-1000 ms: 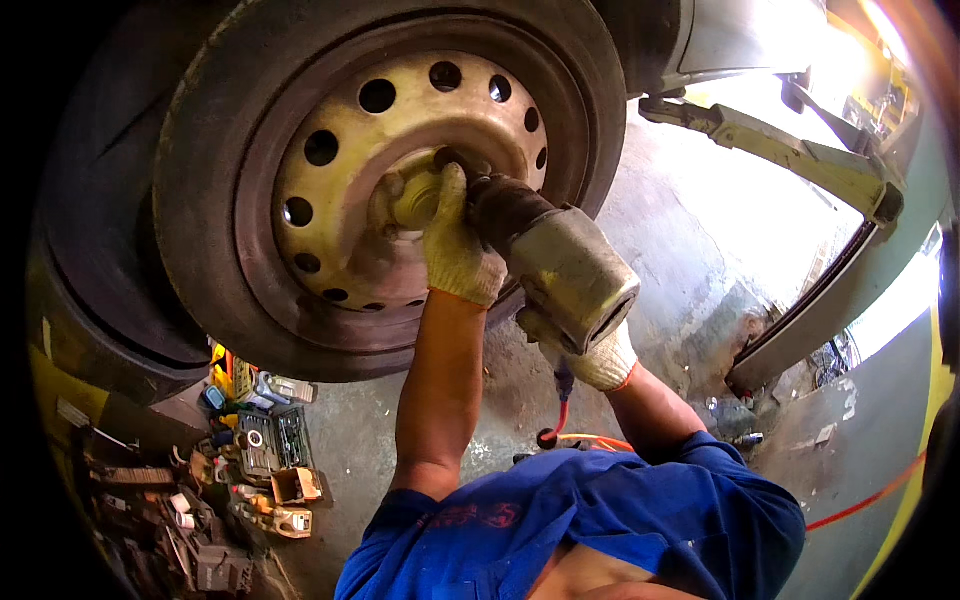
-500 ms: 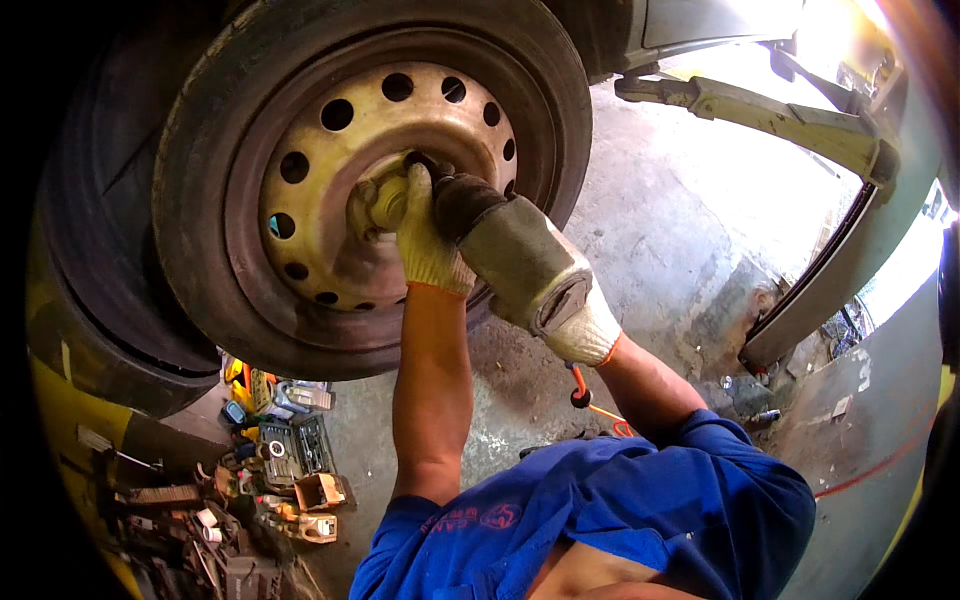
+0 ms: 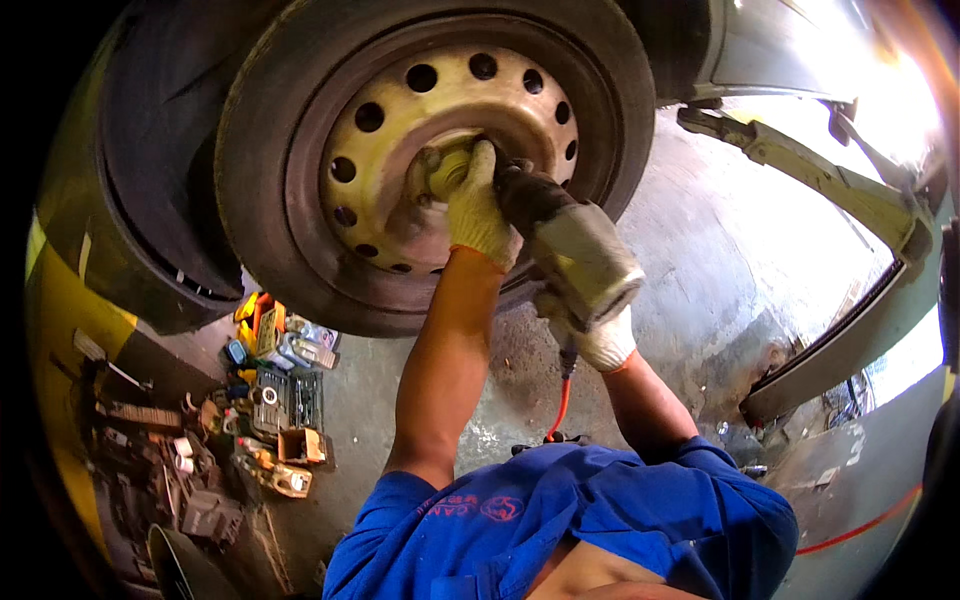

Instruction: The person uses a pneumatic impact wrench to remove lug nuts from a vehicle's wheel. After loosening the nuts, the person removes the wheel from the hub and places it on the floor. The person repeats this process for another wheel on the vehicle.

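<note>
our left hand [image 3: 478, 212], in a glove, lies with closed fingers on the nose of the impact wrench [image 3: 565, 245], just at the hub [image 3: 450, 170] of the wheel [image 3: 440, 150]. our right hand [image 3: 600, 340] grips the handle, lower right of the hub. the long axis of the wrench runs from lower right up-left into the hub, and the left hand is nearer. an orange hose [image 3: 560, 405] hangs under it.

Single head camera looks up, close under a raised wheel [image 3: 440, 150].
</note>
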### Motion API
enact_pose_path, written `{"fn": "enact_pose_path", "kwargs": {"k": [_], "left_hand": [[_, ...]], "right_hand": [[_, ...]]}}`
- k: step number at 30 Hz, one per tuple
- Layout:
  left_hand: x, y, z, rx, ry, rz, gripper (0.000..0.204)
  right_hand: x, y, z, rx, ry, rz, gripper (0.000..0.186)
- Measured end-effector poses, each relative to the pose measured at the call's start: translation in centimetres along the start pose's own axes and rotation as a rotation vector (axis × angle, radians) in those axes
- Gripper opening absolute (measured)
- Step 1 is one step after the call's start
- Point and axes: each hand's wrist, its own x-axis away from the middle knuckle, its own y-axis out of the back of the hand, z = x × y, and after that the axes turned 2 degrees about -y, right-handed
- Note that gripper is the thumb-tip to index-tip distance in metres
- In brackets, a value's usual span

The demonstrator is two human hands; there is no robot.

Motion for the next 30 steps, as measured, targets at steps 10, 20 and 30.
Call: {"fn": "enact_pose_path", "kwargs": {"k": [10, 20, 30], "left_hand": [[6.4, 5.7, 2.5, -0.102, 0.048, 0.059, 0.017], [19.7, 26.8, 10.0, 0.159, 0.532, -0.196, 0.028], [20.9, 25.9, 6.8, 0.161, 0.748, -0.101, 0.061]], "right_hand": [[4.0, 7.8, -1.4, -0.827, -0.56, 0.293, 0.043], [4.4, 6.7, -0.4, -0.365, -0.723, 0.917, 0.044], [3.4, 6.2, 0.5, -0.344, -0.475, 1.011, 0.061]]}}
